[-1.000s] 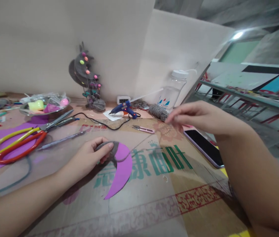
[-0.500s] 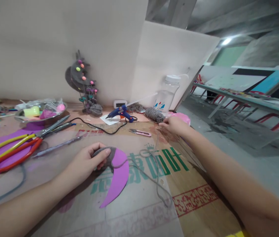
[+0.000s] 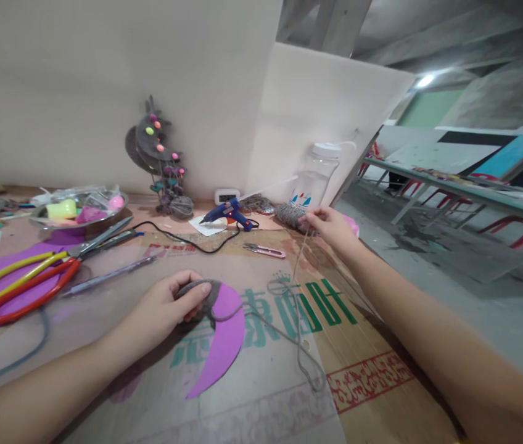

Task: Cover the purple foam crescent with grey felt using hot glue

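My left hand (image 3: pixel 169 308) is closed over the grey yarn-wrapped top of a purple crescent foam shape (image 3: pixel 222 345) lying on the cardboard. A grey yarn strand (image 3: pixel 289 327) runs loosely from that shape across the cardboard and up to my right hand (image 3: pixel 329 225). My right hand pinches this strand just in front of the grey yarn ball (image 3: pixel 289 214), near the far right edge of the table.
Large scissors (image 3: pixel 21 280) with yellow and red handles lie at the left on purple foam. A blue glue gun (image 3: pixel 227 213), small pink snips (image 3: pixel 264 250), a pen (image 3: pixel 108 275), a metal bowl of pom-poms (image 3: pixel 79 206), a clear bottle (image 3: pixel 314 176) and a finished moon ornament (image 3: pixel 157 154) stand further back.
My right hand reached out from over the phone to the yarn ball and then lifted slightly with the strand. The yarn now lies slack in a loop on the cardboard. My left hand stayed.
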{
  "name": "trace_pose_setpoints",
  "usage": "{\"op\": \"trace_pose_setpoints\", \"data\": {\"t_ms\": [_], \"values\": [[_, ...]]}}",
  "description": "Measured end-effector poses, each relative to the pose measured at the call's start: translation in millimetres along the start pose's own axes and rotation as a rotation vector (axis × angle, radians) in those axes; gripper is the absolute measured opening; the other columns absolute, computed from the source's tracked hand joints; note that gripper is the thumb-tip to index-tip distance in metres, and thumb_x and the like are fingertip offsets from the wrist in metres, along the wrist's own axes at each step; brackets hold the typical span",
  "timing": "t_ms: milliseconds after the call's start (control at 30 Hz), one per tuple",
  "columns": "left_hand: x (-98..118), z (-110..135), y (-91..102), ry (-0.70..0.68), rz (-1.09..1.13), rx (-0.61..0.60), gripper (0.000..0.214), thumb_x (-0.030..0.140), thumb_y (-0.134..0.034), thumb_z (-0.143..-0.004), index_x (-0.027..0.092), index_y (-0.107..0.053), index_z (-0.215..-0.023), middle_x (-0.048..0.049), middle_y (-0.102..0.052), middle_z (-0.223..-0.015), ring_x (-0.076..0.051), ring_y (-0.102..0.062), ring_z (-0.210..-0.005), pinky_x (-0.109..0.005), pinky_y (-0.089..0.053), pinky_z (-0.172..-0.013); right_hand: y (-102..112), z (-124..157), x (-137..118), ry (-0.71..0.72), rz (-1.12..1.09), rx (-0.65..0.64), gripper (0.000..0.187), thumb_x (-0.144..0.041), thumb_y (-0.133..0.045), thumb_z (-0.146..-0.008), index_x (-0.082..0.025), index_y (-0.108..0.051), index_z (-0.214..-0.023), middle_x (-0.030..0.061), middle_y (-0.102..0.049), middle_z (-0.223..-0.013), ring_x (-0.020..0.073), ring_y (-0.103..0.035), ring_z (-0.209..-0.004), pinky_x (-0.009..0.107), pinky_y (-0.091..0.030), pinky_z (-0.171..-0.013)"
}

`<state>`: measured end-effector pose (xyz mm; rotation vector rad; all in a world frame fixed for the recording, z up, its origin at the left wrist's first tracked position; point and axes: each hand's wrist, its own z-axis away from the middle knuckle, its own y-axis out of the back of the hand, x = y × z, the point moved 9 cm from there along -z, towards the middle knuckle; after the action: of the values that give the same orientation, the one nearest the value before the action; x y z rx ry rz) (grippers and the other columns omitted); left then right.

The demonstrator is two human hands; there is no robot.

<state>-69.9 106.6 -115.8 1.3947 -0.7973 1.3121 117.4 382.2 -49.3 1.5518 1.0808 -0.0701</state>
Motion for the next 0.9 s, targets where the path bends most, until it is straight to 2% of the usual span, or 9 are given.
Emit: {"op": "trace_pose_setpoints", "data": {"t_ms": [100,200,333,433,533,667,733,767,900], "values": [[-1,0,0.1,0.007,0.006,0.001,0.028,0.043,-0.053,-0.081,0.019,-0.048,-0.067,0.0053,-0.043,-0.052,-0.01,-0.038,-0.049,-0.021,-0.031,-0.047,18,4,-30,0.083,-0.157,0.036,0.016,-0.033,-0.043,-0.088,-0.018,-0.048,-0.085,0.0116,-0.066,-0.11,0.0148,-0.065,-0.087,0.03,-0.05,-0.077],[1,0,0.1,-0.002,0.013,0.009,0.027,0.044,-0.053,-0.08,0.02,-0.048,-0.067,0.0051,-0.044,-0.052,-0.011,-0.039,-0.048,-0.021,-0.032,-0.046,35,16,-65,0.219,-0.385,0.043,0.019,-0.036,-0.054,-0.083,-0.019,-0.048,-0.079,0.0095,-0.063,-0.117,0.0161,-0.064,-0.092,0.034,-0.05,-0.084],[3,0,1.4,-0.01,-0.004,0.023,0.028,0.044,-0.054,-0.08,0.02,-0.049,-0.066,0.0048,-0.045,-0.052,-0.011,-0.04,-0.048,-0.021,-0.033,-0.046,57,39,-107,0.361,-0.536,0.038,0.016,-0.033,-0.06,-0.081,-0.02,-0.051,-0.078,0.0062,-0.065,-0.108,0.0173,-0.064,-0.092,0.037,-0.049,-0.085],[6,1,1.5,-0.03,-0.009,0.015,0.028,0.043,-0.052,-0.081,0.02,-0.049,-0.065,0.0048,-0.045,-0.052,-0.011,-0.04,-0.049,-0.021,-0.032,-0.046,79,56,-128,0.455,-0.575,0.127,0.01,-0.03,-0.057,-0.084,-0.02,-0.056,-0.082,0.0048,-0.067,-0.097,0.0159,-0.064,-0.083,0.037,-0.048,-0.084],[8,2,1.5,-0.044,-0.01,0.006,0.029,0.043,-0.051,-0.083,0.02,-0.049,-0.065,0.005,-0.045,-0.052,-0.011,-0.039,-0.049,-0.021,-0.032,-0.047,96,67,-139,0.528,-0.508,0.211,0.025,-0.032,-0.047,-0.09,-0.018,-0.057,-0.071,0.0058,-0.066,-0.086,0.0168,-0.063,-0.081,0.036,-0.047,-0.081],[6,1,3.0,-0.036,-0.001,0.017,0.029,0.041,-0.052,-0.083,0.02,-0.048,-0.064,0.0056,-0.044,-0.051,-0.01,-0.04,-0.049,-0.02,-0.033,-0.047,103,64,-132,0.473,-0.129,0.361,0.038,-0.035,-0.048,-0.089,-0.017,-0.056,-0.056,0.0027,-0.059,-0.07,0.0135,-0.055,-0.07,0.029,-0.041,-0.073],[4,0,2.3,-0.032,0.011,0.013,0.028,0.041,-0.052,-0.082,0.019,-0.048,-0.065,0.0057,-0.045,-0.051,-0.01,-0.041,-0.048,-0.021,-0.033,-0.047,94,53,-119,0.379,-0.065,0.346,0.033,-0.035,-0.053,-0.085,-0.017,-0.057,-0.058,-0.0005,-0.053,-0.061,0.0117,-0.05,-0.06,0.027,-0.039,-0.065],[3,-1,1.4,-0.029,0.022,0.007,0.028,0.041,-0.053,-0.082,0.019,-0.047,-0.065,0.0057,-0.045,-0.051,-0.01,-0.041,-0.048,-0.021,-0.033,-0.047,83,46,-113,0.332,-0.071,0.276,0.029,-0.036,-0.054,-0.084,-0.017,-0.059,-0.062,-0.0012,-0.053,-0.059,0.0115,-0.049,-0.058,0.027,-0.039,-0.062],[2,-2,-0.3,-0.008,0.037,0.003,0.027,0.04,-0.054,-0.081,0.019,-0.047,-0.066,0.0055,-0.047,-0.052,-0.009,-0.042,-0.047,-0.021,-0.034,-0.047,8,23,-95,0.204,-0.043,-0.103,0.02,-0.033,-0.053,-0.083,-0.016,-0.062,-0.09,0.0031,-0.066,-0.079,0.0149,-0.059,-0.07,0.027,-0.046,-0.067]]}}
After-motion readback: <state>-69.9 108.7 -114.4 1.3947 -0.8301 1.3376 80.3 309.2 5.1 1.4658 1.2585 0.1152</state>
